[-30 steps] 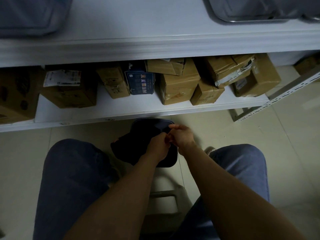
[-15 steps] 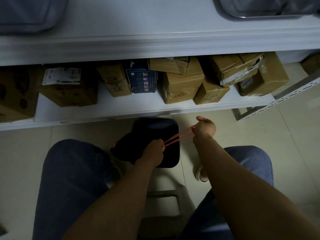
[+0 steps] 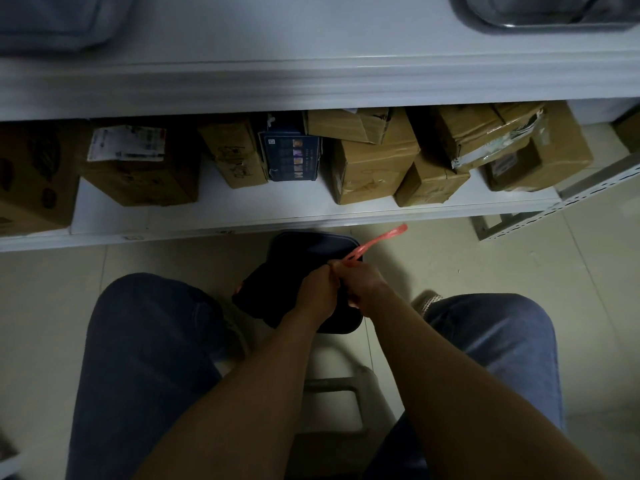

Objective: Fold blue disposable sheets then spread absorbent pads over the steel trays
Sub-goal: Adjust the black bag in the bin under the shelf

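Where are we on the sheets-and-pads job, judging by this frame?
Early, by the look of it. Done: nothing clearly; whether the steel tray on the top shelf holds a pad is not visible. In hand: the left hand and right hand meet at a dark folded bundle between the knees, the right pinching a pink band. Left: folding sheets and spreading pads; no pad is clearly in view.

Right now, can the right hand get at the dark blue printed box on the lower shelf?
Probably not at once: the right hand is busy pinching the pink band. The path to the dark blue printed box looks open, though wedged between cardboard boxes.
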A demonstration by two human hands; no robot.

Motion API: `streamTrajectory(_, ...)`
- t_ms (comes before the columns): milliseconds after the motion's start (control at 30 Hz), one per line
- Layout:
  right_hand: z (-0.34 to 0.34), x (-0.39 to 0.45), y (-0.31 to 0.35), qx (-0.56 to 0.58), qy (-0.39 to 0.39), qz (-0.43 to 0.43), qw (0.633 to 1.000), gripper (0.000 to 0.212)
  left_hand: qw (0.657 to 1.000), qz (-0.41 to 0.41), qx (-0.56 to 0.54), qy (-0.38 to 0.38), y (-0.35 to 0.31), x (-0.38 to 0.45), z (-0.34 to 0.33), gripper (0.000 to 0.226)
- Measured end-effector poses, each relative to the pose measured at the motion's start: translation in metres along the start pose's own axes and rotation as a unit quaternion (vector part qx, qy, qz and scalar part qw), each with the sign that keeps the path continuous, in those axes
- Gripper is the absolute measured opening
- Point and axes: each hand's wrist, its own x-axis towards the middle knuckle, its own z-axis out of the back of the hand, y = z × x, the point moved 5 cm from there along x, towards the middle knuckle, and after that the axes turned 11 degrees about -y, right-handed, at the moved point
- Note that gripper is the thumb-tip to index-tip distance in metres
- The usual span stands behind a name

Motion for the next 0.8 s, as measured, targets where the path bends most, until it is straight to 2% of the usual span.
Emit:
streamTrajectory(100,0.005,0.009,0.001,-0.001,-0.064,0.008,0.998,0.028,1.0,-0.011,-0.01,0.025,0.0,-0.002,-0.003,0.023)
streamTrajectory(200,0.012,0.017,-0.005,0.033,-0.114,-0.002,0.993,0.022,0.997,-0.025,-0.022,0.067,-0.004,-0.004,-0.007,0.021)
streamTrajectory(267,0.018,0.018,-0.01,0.071,-0.151,-0.021,0.986,0.02,0.996,-0.018,-0.057,0.062,-0.003,-0.003,-0.005,0.022)
streamTrajectory(400,0.021,0.02,-0.009,0.147,-0.169,-0.038,0.974,0.024,0.993,-0.009,0.022,-0.113,0.02,0.004,0.035,0.028)
streamTrajectory(467,0.019,0.021,-0.009,0.159,-0.18,-0.035,0.97,0.024,0.984,0.037,0.049,-0.167,0.039,0.005,0.054,0.03)
streamTrajectory(533,0.016,0.02,-0.009,0.164,-0.191,-0.031,0.967,0.024,0.974,0.134,0.082,-0.161,0.06,0.004,0.066,0.035)
streamTrajectory(633,0.016,0.019,-0.006,0.176,-0.202,-0.031,0.963,0.023,0.942,0.318,-0.045,-0.098,0.092,0.001,0.059,0.039)
streamTrajectory(733,0.021,0.018,-0.004,0.184,-0.205,-0.04,0.96,0.026,0.896,0.401,-0.182,-0.047,0.107,-0.008,0.04,0.041)
streamTrajectory(800,0.023,0.02,-0.002,0.184,-0.213,-0.035,0.959,0.027,0.875,0.435,-0.21,-0.029,0.111,-0.021,0.035,0.038)
